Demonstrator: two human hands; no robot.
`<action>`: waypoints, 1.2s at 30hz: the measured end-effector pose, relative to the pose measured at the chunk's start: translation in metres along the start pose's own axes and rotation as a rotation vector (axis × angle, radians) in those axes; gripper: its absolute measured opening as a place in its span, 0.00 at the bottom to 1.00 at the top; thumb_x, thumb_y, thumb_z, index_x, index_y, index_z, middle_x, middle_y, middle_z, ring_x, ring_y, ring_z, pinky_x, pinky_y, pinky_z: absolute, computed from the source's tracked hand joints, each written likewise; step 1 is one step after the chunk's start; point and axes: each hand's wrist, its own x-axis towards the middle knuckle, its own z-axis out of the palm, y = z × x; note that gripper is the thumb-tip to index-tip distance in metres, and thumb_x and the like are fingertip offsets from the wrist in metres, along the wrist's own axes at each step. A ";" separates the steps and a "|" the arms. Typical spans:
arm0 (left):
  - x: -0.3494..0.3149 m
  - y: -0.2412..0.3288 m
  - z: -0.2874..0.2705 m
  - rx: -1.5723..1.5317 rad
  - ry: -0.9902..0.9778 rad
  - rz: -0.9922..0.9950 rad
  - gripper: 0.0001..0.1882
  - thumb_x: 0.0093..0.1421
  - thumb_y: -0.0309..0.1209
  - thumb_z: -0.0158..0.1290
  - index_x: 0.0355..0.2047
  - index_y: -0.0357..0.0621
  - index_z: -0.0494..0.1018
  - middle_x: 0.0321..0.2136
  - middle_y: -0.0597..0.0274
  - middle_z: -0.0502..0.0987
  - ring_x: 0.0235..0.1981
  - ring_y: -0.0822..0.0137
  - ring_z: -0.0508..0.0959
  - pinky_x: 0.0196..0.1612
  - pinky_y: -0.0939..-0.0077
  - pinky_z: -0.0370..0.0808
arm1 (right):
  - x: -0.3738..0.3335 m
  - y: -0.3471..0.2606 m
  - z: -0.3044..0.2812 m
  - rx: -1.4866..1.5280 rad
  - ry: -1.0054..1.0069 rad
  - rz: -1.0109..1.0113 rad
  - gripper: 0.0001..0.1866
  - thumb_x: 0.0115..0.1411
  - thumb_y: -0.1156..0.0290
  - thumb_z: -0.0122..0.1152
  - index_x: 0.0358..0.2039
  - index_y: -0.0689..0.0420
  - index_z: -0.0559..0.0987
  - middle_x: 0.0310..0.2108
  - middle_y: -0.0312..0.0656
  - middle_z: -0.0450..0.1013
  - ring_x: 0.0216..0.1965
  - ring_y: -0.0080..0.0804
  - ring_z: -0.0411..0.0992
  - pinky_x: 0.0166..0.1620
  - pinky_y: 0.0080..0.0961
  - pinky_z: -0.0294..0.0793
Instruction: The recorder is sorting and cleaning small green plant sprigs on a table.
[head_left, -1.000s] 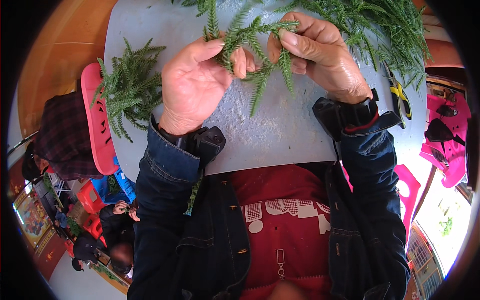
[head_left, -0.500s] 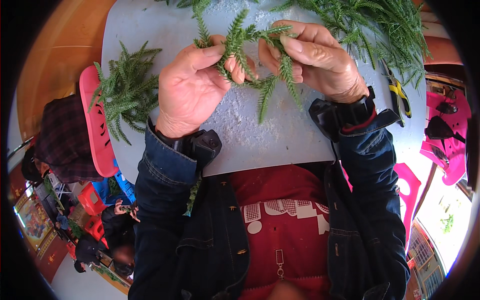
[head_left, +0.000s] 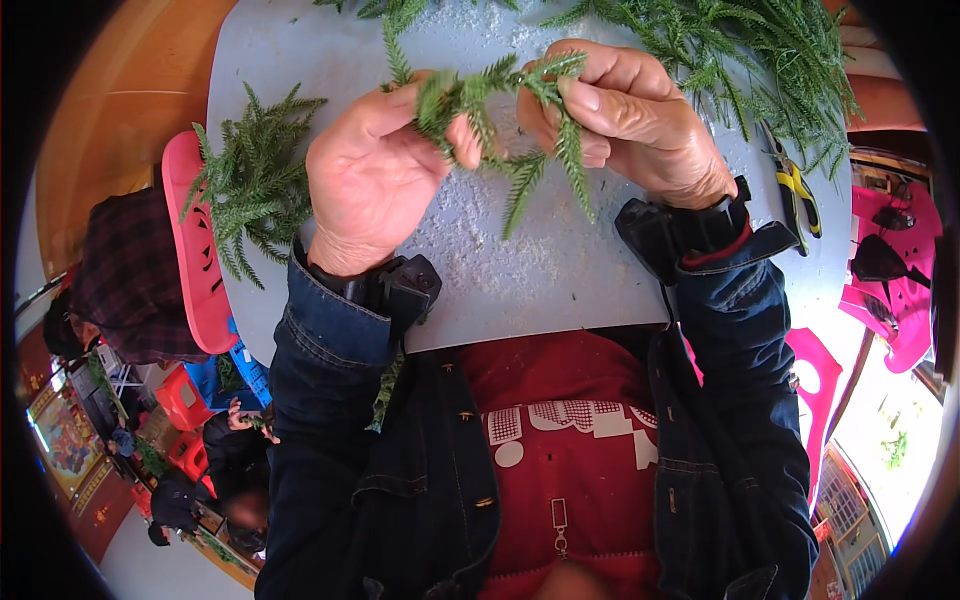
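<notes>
Between my hands, above the table, is a garland of green artificial pine sprigs (head_left: 525, 175). My left hand (head_left: 375, 170) pinches one end of it with thumb and fingers, and leaves there are blurred by motion. My right hand (head_left: 630, 120) is closed on a sprig at the other side, thumb pressed against the index finger. Part of the garland droops between the two hands, and another strand runs up past the left fingers toward the far edge.
A pile of green sprigs (head_left: 740, 60) covers the far right of the pale table (head_left: 530, 290); a smaller bunch (head_left: 262, 180) lies at left. Yellow-and-black pliers (head_left: 797, 190) rest near the right edge. Pink chairs (head_left: 190, 240) stand around, and people sit at lower left. White crumbs dot the tabletop.
My left hand has shifted slightly left, drawing its end of the garland with it; the upright sprig there has tipped down. My right hand stays nearly in place.
</notes>
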 end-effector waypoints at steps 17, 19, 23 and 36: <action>-0.034 0.024 0.056 1.014 0.059 0.326 0.09 0.50 0.20 0.52 0.33 0.31 0.72 0.31 0.57 0.73 0.34 0.70 0.72 0.37 0.81 0.66 | 0.003 -0.009 0.003 -0.239 -0.123 -0.229 0.12 0.51 0.65 0.63 0.32 0.59 0.75 0.31 0.39 0.69 0.31 0.24 0.65 0.38 0.20 0.64; -0.036 0.023 0.058 1.045 0.045 0.362 0.09 0.49 0.20 0.53 0.32 0.31 0.72 0.31 0.56 0.73 0.34 0.68 0.72 0.37 0.79 0.66 | 0.002 -0.014 0.006 -0.216 -0.140 -0.195 0.12 0.51 0.65 0.63 0.31 0.60 0.75 0.31 0.39 0.69 0.32 0.25 0.65 0.39 0.22 0.63; -0.039 0.022 0.062 1.122 0.017 0.438 0.09 0.48 0.20 0.54 0.31 0.32 0.72 0.30 0.55 0.73 0.35 0.65 0.73 0.40 0.75 0.67 | 0.001 -0.021 0.011 -0.173 -0.177 -0.118 0.13 0.49 0.64 0.64 0.30 0.60 0.75 0.31 0.38 0.68 0.35 0.27 0.66 0.42 0.24 0.62; -0.052 0.018 0.070 1.145 0.060 0.479 0.08 0.48 0.20 0.55 0.31 0.32 0.72 0.31 0.55 0.73 0.35 0.64 0.73 0.40 0.75 0.67 | 0.001 -0.020 0.015 -0.179 -0.228 -0.139 0.12 0.50 0.65 0.63 0.29 0.61 0.74 0.31 0.38 0.68 0.34 0.26 0.65 0.42 0.22 0.62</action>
